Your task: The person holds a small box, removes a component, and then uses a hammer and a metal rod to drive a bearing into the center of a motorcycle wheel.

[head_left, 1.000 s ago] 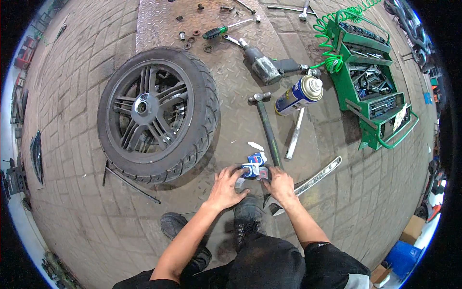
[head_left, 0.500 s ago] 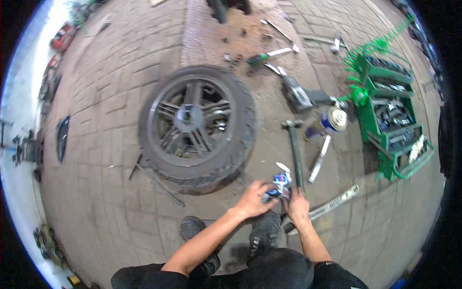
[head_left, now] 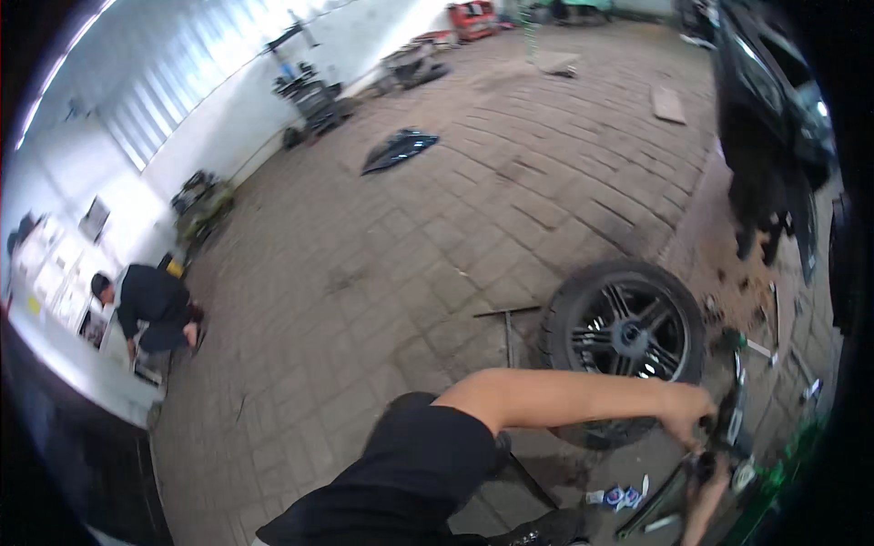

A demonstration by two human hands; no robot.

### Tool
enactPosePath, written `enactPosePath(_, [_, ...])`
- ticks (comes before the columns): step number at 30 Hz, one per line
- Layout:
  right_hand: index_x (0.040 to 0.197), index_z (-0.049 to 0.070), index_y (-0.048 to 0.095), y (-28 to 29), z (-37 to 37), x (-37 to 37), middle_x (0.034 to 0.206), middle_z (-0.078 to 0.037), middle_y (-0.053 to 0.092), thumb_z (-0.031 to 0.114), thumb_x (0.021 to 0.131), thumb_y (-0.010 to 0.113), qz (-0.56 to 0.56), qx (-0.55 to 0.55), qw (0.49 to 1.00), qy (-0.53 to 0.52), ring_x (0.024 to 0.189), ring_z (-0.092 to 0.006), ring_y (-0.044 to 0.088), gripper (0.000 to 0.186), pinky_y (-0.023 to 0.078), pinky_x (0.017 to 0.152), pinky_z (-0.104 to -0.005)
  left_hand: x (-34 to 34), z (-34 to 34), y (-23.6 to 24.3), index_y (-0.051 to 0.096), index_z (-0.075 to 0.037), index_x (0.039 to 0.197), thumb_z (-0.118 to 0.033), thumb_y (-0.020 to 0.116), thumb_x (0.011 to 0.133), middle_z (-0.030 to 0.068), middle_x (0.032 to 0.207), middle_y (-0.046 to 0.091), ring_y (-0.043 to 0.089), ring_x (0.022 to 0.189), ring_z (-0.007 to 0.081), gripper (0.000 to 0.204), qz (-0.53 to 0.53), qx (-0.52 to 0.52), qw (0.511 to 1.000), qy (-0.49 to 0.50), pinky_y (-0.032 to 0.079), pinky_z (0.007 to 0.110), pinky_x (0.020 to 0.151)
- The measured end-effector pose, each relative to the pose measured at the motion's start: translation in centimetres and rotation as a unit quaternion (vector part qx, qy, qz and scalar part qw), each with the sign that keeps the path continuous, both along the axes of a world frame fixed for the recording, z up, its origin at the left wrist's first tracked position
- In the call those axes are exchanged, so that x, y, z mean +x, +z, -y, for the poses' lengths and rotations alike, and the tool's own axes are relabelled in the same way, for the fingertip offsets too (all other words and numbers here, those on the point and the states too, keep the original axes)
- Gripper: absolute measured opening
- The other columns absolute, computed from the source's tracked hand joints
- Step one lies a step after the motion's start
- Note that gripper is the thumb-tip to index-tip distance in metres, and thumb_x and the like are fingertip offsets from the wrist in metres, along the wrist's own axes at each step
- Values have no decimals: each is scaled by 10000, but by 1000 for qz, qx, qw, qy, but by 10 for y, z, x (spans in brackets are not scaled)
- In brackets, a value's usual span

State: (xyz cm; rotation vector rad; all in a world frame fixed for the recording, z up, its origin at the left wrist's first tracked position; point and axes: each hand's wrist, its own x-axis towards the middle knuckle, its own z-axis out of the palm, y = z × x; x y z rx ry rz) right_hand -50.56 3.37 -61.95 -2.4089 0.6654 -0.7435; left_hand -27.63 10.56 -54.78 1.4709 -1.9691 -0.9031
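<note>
My left hand point(head_left: 692, 420) reaches past the wheel point(head_left: 631, 337), fingers curled at a dark object I cannot make out, beside the impact wrench point(head_left: 731, 420). Below it, my right hand point(head_left: 710, 482) is closed around a dark, blurred item. Small blue-and-white packets point(head_left: 622, 497) lie on the floor left of my right hand, near the long dark hammer handle point(head_left: 648, 505). The spray can point(head_left: 744, 475) stands just right of my hands, and the green-handled screwdriver point(head_left: 728, 338) lies beyond the wheel's right side.
A person point(head_left: 150, 305) in dark clothes crouches by a white cabinet point(head_left: 50, 259) at left. A dark vehicle point(head_left: 760, 136) stands at upper right. A dark panel point(head_left: 399, 150) lies on the paving; rods point(head_left: 510, 337) lie beside the wheel. Equipment point(head_left: 309, 100) lines the wall.
The view has swung sharply left, bringing the wall and crouching person in. Both my hands have left the small packets and moved up and rightward toward the impact wrench and spray can.
</note>
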Motion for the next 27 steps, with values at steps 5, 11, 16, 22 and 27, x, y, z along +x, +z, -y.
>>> enactPosePath(5, [951,-31,559,158,19,179,836,-115,591,-17,672,658,70,71,987,126,755,-227,554,296,437,686,-323,64,-25,70,576,43,939,-141,588,820,162,796,613,570,741,195,220,-217,-163,913,304,453,327,694])
enactPosePath(11, [907,-54,556,178,-10,262,807,-148,587,-28,669,629,78,32,978,193,736,-224,545,250,426,671,-314,119,-73,78,581,44,855,-59,570,814,111,699,604,545,648,154,112,-223,-292,814,451,445,314,624])
enactPosePath(16, [944,-59,545,111,-28,283,854,-120,577,14,793,548,149,157,939,267,765,-205,537,168,436,702,-320,133,-120,69,562,22,916,-111,595,784,204,836,573,573,791,343,191,-6,-262,827,498,457,391,697])
enactPosePath(22, [959,-61,535,106,-26,303,877,-116,565,114,886,497,117,211,937,254,801,-172,523,194,427,721,-300,148,-119,53,497,46,1022,-162,609,782,229,996,513,516,936,393,337,11,-207,844,494,436,422,773])
enactPosePath(27, [987,-65,536,107,-21,305,884,-145,566,91,892,482,103,179,943,261,824,-199,535,190,427,741,-313,149,-127,64,565,52,851,-107,655,725,199,804,574,580,786,309,222,-100,-243,850,457,445,375,696])
